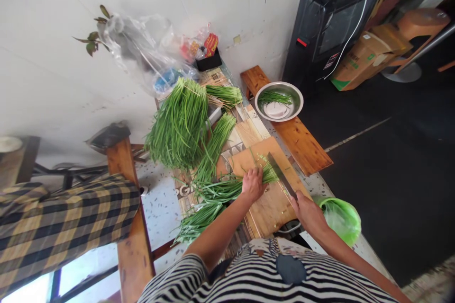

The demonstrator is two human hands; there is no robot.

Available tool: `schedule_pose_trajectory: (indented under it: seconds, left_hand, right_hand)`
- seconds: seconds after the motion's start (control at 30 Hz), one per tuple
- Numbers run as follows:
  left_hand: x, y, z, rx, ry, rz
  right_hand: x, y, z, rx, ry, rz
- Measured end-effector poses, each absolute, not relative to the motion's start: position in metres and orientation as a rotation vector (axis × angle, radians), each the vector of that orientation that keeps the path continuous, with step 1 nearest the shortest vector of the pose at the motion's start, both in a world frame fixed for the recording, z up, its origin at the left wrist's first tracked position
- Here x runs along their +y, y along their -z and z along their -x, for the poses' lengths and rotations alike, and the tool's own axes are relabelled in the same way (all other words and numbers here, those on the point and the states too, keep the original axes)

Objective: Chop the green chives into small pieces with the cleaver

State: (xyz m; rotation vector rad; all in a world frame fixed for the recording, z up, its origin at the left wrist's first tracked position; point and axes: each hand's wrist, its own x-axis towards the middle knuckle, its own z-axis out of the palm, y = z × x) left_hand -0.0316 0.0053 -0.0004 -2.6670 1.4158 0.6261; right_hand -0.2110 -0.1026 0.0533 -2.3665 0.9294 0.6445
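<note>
My left hand [253,183] is closed over a bundle of long green stalks [220,190], pressing it down on a wooden cutting board [270,201]. My right hand [308,210] grips the handle of a knife [280,173], whose blade rests across the cut ends of the bundle by my left fingers. More green stalks lie in heaps to the left, the biggest heap [179,125] fanned out behind the board, another [197,222] near my left forearm.
A steel bowl [295,99] with a few stalks sits on a wooden bench [302,144]. A green plastic bag [341,218] lies right of my right hand. Clear plastic bags [142,52] stand by the wall. A checked cloth [67,218] covers a chair at left.
</note>
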Motion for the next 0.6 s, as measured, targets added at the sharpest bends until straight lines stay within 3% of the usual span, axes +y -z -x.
schedule_pose_trajectory:
  seconds: [0.6]
  left_hand:
    - [0.013, 0.025, 0.035, 1.535, -0.428, 2.522]
  right_hand:
    - [-0.112, -0.027, 0.189, 0.902, -0.721, 2.400]
